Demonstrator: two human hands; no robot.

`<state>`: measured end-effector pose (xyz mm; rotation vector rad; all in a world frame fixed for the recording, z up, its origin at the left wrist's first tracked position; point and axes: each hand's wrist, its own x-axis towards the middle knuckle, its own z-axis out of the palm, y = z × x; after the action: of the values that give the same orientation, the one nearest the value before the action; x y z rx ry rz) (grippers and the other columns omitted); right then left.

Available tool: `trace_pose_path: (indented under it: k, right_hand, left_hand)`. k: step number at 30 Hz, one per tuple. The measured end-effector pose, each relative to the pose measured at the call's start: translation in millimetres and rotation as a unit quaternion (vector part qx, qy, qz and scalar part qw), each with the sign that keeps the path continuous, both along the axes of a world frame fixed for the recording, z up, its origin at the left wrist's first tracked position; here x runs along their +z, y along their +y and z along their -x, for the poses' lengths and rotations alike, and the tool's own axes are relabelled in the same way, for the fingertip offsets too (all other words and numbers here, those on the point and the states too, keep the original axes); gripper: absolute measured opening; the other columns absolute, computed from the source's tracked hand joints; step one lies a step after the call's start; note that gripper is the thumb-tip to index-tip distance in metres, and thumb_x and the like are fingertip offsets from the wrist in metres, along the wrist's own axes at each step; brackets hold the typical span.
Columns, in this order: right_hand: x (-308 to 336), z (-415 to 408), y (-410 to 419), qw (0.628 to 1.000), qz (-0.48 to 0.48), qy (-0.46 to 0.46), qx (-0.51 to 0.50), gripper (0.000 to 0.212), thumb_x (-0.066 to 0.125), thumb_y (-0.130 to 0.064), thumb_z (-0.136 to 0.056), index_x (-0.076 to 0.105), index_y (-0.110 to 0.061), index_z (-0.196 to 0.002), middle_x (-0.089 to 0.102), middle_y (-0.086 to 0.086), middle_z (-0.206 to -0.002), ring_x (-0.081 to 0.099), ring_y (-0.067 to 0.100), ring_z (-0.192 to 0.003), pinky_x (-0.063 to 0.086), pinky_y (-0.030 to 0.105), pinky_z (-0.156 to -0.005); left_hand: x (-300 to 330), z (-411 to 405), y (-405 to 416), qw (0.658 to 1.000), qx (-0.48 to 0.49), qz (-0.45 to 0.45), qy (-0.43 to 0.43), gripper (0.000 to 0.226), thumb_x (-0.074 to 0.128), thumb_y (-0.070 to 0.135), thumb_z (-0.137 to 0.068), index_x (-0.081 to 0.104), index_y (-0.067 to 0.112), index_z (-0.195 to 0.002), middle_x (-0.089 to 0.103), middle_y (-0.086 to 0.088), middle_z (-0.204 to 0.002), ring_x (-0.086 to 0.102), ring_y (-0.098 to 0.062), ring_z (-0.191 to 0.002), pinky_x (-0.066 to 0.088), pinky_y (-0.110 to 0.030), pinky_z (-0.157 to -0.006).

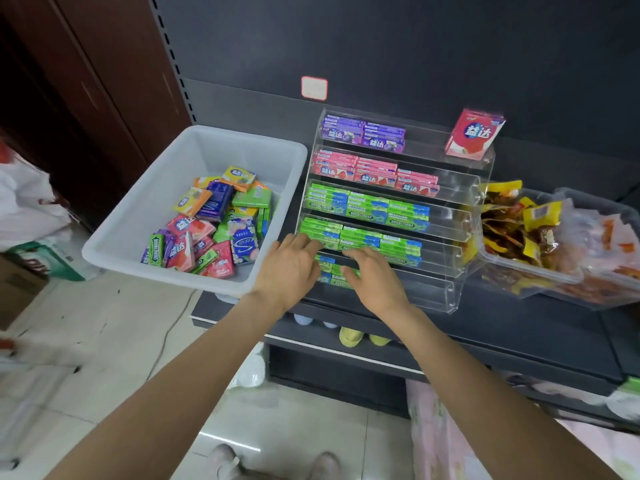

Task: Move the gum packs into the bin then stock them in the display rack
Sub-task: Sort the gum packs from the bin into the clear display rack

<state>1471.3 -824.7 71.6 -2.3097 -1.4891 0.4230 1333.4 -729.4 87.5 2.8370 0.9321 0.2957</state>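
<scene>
A clear tiered display rack (464, 188) stands on the dark shelf. It holds purple gum packs (363, 133) on top, pink packs (374, 173) below, then green Doublemint packs (367, 209) on the lower tiers. A red gum box (473, 136) stands at the rack's top right. The white bin (145, 216) to the left holds several mixed gum packs (214, 223). My left hand (289, 268) and my right hand (372, 277) lie with straight fingers on the green packs (334, 277) in the lowest tier.
A clear tub of yellow and orange snack packets (526, 233) sits right of the rack. White plastic bags (24, 206) and a cardboard box (17, 285) lie on the tiled floor at the left. Lower shelves (381, 348) run beneath the rack.
</scene>
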Motion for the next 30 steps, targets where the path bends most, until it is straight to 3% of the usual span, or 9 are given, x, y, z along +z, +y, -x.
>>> trace_pose_path:
  k: [6, 9, 15, 20, 25, 30]
  right_hand:
    - [36.0, 32.0, 36.5, 0.995, -0.081, 0.049, 0.019, 0.032, 0.049, -0.023, -0.096, 0.055, -0.011, -0.125, 0.057, 0.007, -0.122, 0.053, 0.021, -0.115, 0.043, 0.039, -0.098]
    - [48.6, 51.2, 62.9, 0.992, -0.106, 0.065, 0.030, 0.029, 0.051, -0.018, -0.094, 0.058, -0.011, -0.121, 0.059, 0.007, -0.117, 0.055, 0.021, -0.110, 0.044, 0.037, -0.095]
    - [56.0, 87.8, 130.8, 0.990, -0.106, 0.084, 0.042, 0.031, 0.051, -0.015, -0.095, 0.055, -0.010, -0.125, 0.057, 0.008, -0.123, 0.054, 0.021, -0.114, 0.042, 0.036, -0.099]
    - [42.9, 110.1, 188.8, 0.995, -0.065, 0.079, 0.004, 0.041, 0.051, -0.018, -0.095, 0.046, -0.009, -0.135, 0.049, 0.011, -0.134, 0.045, 0.024, -0.125, 0.034, 0.032, -0.104]
    - [18.6, 110.6, 223.8, 0.996, 0.022, 0.070, -0.053, 0.056, 0.051, -0.023, -0.095, 0.030, -0.010, -0.145, 0.033, 0.011, -0.149, 0.030, 0.025, -0.138, 0.024, 0.035, -0.114]
    - [-1.0, 99.9, 238.5, 0.993, 0.084, 0.052, -0.064, 0.067, 0.051, -0.020, -0.095, 0.012, -0.017, -0.150, 0.009, 0.005, -0.158, 0.012, 0.023, -0.145, 0.016, 0.036, -0.116]
  left_hand:
    - [38.2, 38.4, 28.5, 0.992, 0.056, 0.020, -0.110, 0.027, 0.056, 0.013, -0.088, 0.062, 0.008, -0.113, 0.065, -0.012, -0.104, 0.056, -0.034, -0.101, 0.045, -0.042, -0.079]
    - [45.5, 66.2, 59.0, 0.988, 0.101, 0.041, -0.109, 0.025, 0.055, 0.014, -0.089, 0.062, 0.007, -0.112, 0.064, -0.013, -0.108, 0.056, -0.033, -0.100, 0.047, -0.041, -0.080]
    - [41.3, 106.0, 134.1, 0.980, 0.163, 0.089, -0.071, 0.040, 0.054, 0.018, -0.089, 0.052, 0.011, -0.129, 0.053, -0.012, -0.125, 0.048, -0.033, -0.115, 0.042, -0.041, -0.092]
    - [22.1, 111.7, 198.1, 0.986, 0.070, 0.153, 0.013, 0.059, 0.055, 0.022, -0.091, 0.032, 0.011, -0.144, 0.035, -0.010, -0.146, 0.036, -0.031, -0.130, 0.034, -0.038, -0.106]
    - [5.9, 110.7, 240.4, 0.979, -0.035, 0.158, 0.120, 0.084, 0.062, 0.034, -0.087, 0.011, 0.013, -0.150, 0.009, -0.003, -0.158, 0.016, -0.021, -0.143, 0.019, -0.030, -0.114]
    - [-9.0, 110.7, 259.1, 0.977, -0.059, 0.157, 0.128, 0.096, 0.067, 0.042, -0.081, 0.006, 0.018, -0.151, 0.009, 0.001, -0.158, 0.015, -0.021, -0.143, 0.022, -0.035, -0.115]
